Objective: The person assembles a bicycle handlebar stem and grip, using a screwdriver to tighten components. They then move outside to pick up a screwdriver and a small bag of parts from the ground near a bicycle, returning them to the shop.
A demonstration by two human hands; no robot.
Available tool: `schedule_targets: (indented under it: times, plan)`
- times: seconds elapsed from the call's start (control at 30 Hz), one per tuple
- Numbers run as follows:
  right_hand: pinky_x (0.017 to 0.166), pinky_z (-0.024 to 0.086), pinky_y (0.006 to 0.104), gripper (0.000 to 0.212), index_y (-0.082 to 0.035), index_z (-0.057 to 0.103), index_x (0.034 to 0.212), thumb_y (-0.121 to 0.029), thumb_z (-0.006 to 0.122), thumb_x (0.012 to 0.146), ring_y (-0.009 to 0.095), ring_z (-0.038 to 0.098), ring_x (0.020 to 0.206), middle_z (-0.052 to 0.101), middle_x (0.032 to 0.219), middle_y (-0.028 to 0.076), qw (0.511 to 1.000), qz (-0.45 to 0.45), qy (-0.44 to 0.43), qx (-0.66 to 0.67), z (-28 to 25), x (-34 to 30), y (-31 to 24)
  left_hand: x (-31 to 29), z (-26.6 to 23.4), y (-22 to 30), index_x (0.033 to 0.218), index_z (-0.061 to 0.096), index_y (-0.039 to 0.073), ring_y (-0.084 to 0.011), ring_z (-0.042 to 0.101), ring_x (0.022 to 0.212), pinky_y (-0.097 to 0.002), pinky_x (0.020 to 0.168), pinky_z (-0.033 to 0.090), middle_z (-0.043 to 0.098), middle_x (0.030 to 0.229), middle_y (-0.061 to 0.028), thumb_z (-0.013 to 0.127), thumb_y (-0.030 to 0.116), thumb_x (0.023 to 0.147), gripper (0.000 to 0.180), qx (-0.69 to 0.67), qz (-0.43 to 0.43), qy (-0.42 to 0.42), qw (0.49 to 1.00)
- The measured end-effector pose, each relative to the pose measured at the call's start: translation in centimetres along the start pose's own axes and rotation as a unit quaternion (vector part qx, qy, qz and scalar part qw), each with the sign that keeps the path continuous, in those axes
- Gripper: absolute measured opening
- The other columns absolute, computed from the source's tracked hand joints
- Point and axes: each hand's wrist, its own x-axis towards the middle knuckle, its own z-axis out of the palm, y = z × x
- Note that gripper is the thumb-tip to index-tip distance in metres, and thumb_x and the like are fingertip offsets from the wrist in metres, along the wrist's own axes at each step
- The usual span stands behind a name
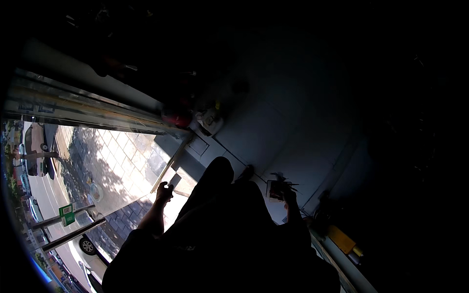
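My left hand [164, 192] is on the left, silhouetted against the bright doorway, its fingers curled with thumb and forefinger near each other. A small grey flat shape [174, 180] shows right by its fingertips; whether the hand holds it I cannot make out. My right hand [289, 196] is low on the right, in deep shade, its fingers hard to see. It is at the edge of a small box or tray [274, 191] on the floor, where several thin dark tools [279, 177] stick out. My dark-clothed knees [220, 171] lie between the hands.
A pale tiled floor [254, 132] stretches ahead in shade. Beside the door frame sit a white container [209, 121] and a red object [177, 117]. A yellow box [342, 239] is at the lower right. Outside are paving [112, 151], a green sign [67, 215] and parked cars.
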Motion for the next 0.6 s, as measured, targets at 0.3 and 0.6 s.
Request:
schedule_targets:
  times: [0.3,0.6]
  plan:
    - [0.065,0.054,0.0356,0.043,-0.002,0.068,0.124,-0.039,0.061,0.103,0.02,0.069,0.079,0.072,0.093,0.01,0.996,-0.01,-0.081,-0.038,-7.5,16.8,-29.5,3.9,10.5,10.4,0.149,0.042,0.002,-0.0174,0.06,0.049,-0.0332,0.04,0.044,0.065,0.069,-0.0103,0.069,0.028,0.099,0.062,-0.117,-0.094,-0.033,0.988]
    - [0.068,0.059,0.0442,0.032,-0.004,0.074,0.106,-0.031,0.071,0.09,0.028,0.074,0.08,0.076,0.088,0.013,0.879,-0.341,-0.055,-0.328,-15.3,36.9,-56.9,14.2,11.6,36.1,0.142,0.05,0.001,-0.0198,0.066,0.063,-0.035,0.052,0.051,0.07,0.078,-0.0118,0.073,0.03,0.095,0.06,-0.263,-0.036,-0.041,0.963]
